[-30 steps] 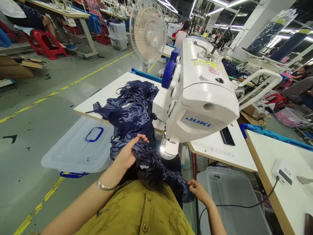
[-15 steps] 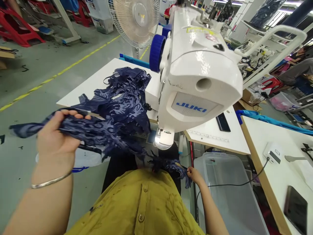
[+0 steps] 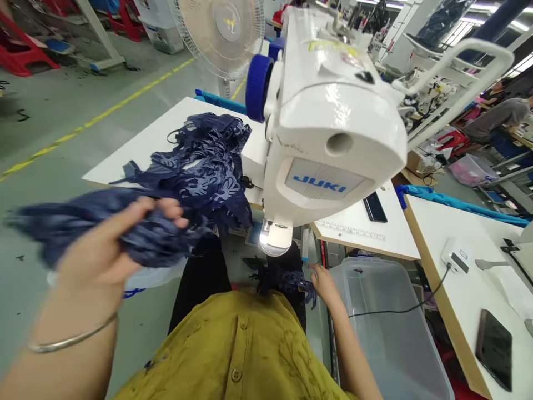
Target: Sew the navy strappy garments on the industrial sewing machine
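My left hand [image 3: 120, 239] is closed around a gathered bunch of navy patterned fabric [image 3: 154, 236], held up left of the sewing machine; its loose end trails left, blurred by motion. Over my lap, a smaller bundle of navy fabric [image 3: 283, 280] with ragged ends hangs at my right hand [image 3: 323, 284]. The right fingers are bent and pressed together at the bundle's edge; their grip is partly hidden. A large heap of the same navy fabric [image 3: 212, 161] lies on the white table [image 3: 125, 150], beside the white JUKI sewing machine [image 3: 333, 133], whose lamp is lit.
Below right stands a translucent plastic bin [image 3: 387, 344], a black cable crossing it. Phones [image 3: 375, 208] lie on the machine table and on the right-hand table [image 3: 466, 311], which also holds a white device [image 3: 454, 255]. A fan [image 3: 225, 33] stands behind the machine.
My left hand has moved slightly right, its fabric more bunched. The fabric stretched between my hands now shows as two separate bundles. The view has shifted a little.
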`<state>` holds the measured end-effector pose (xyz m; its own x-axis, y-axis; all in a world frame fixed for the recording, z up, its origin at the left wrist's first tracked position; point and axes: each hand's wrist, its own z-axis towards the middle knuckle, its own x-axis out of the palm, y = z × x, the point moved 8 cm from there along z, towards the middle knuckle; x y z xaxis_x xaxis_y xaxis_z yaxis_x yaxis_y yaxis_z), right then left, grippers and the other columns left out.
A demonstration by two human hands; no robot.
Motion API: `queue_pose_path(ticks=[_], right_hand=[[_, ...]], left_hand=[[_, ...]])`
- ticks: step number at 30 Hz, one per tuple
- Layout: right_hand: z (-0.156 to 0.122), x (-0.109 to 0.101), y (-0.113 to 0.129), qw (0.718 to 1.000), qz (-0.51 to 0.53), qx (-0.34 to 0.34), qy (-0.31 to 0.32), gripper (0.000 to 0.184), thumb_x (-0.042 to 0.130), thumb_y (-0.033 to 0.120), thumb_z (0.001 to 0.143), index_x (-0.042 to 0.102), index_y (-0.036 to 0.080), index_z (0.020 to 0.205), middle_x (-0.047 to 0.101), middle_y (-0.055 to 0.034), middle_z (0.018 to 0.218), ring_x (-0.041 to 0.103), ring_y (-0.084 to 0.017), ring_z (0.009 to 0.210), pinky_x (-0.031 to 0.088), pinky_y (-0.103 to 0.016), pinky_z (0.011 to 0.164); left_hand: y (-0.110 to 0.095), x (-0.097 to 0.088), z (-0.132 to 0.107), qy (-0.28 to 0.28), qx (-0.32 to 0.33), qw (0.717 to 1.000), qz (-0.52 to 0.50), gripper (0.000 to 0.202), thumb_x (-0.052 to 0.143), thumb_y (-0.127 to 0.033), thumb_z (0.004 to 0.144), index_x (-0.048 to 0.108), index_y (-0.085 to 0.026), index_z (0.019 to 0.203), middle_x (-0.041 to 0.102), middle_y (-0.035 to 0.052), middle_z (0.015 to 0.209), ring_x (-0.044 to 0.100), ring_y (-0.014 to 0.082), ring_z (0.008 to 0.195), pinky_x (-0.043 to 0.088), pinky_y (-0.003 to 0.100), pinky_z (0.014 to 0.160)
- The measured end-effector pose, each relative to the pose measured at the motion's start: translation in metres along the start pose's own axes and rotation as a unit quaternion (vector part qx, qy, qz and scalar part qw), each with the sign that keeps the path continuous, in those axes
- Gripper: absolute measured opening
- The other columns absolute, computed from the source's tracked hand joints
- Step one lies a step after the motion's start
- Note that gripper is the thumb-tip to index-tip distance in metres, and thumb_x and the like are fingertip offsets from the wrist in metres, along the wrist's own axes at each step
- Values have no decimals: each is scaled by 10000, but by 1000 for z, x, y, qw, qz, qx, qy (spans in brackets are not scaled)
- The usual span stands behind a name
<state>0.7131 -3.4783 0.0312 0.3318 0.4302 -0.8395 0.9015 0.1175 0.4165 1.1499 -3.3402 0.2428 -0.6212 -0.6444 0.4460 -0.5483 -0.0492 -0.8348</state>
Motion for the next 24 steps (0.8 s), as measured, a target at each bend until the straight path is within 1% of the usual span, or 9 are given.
queue_pose_path(ticks=[2, 4, 7, 9, 11, 14, 17, 20, 24], right_hand=[[-10, -20, 66, 985, 134, -107, 0, 360, 380, 312, 948, 600, 206, 1212, 624, -85, 1237, 564, -220, 1156, 410, -345, 984], [-30, -35, 135, 939, 263, -216, 48, 364, 418, 396, 951, 620, 229, 1203, 645, -61, 1218, 570, -214, 1154, 404, -354, 1013], [-64, -40, 217, 855, 367, -333, 155, 417, 413, 438, 960, 561, 246, 1299, 600, -42, 1303, 521, -196, 1237, 368, -357, 1072], [-74, -37, 243, 822, 399, -362, 183, 438, 384, 462, 970, 534, 241, 1317, 604, -42, 1282, 525, -187, 1226, 366, -352, 1077], [-73, -30, 249, 818, 411, -355, 191, 419, 408, 478, 961, 566, 226, 1257, 653, -46, 1154, 590, -187, 1105, 429, -344, 1008], [-61, -27, 239, 844, 396, -322, 165, 380, 509, 461, 922, 599, 207, 1190, 670, -54, 1075, 621, -198, 982, 488, -342, 903], [-58, -38, 232, 864, 358, -336, 115, 433, 540, 434, 909, 551, 209, 1279, 605, -73, 1253, 545, -233, 1166, 408, -383, 1029], [-69, -29, 240, 844, 324, -382, 191, 426, 513, 420, 923, 550, 194, 1283, 589, -76, 1271, 512, -227, 1207, 358, -370, 1070], [-56, -13, 224, 839, 414, -287, 205, 368, 554, 522, 866, 669, 173, 849, 641, -29, 808, 589, -164, 783, 484, -302, 800]], left_hand=[[48, 44, -14, 99, -136, 985, -33, 179, 498, -149, 818, 654, -141, 905, 734, 91, 1023, 694, 264, 935, 588, 440, 827], [91, 72, -30, 184, -257, 947, -49, 225, 539, -198, 754, 683, -130, 912, 708, 140, 1107, 642, 318, 1086, 540, 461, 925], [118, 83, -36, 239, -290, 923, -86, 169, 554, -288, 686, 663, -161, 713, 716, 143, 1062, 589, 340, 1169, 510, 451, 958], [120, 80, -35, 255, -281, 919, -111, 158, 562, -300, 671, 587, -187, 564, 725, 126, 1041, 589, 340, 1165, 503, 447, 959], [120, 77, -37, 276, -291, 907, -126, 200, 560, -304, 686, 550, -190, 522, 727, 117, 1044, 599, 341, 1147, 495, 463, 955], [121, 77, -44, 298, -319, 892, -121, 202, 530, -306, 735, 623, -161, 628, 716, 135, 1077, 619, 327, 1116, 476, 462, 969], [125, 77, -46, 294, -315, 896, -110, 244, 487, -270, 787, 681, -122, 795, 716, 137, 1071, 643, 278, 1078, 455, 408, 999], [131, 82, -50, 319, -322, 884, -111, 221, 485, -243, 806, 679, -141, 787, 742, 76, 862, 680, 221, 972, 466, 336, 983], [133, 83, -52, 328, -316, 881, -128, 217, 501, -228, 791, 627, -150, 634, 721, 84, 838, 664, 236, 1004, 478, 349, 985]])
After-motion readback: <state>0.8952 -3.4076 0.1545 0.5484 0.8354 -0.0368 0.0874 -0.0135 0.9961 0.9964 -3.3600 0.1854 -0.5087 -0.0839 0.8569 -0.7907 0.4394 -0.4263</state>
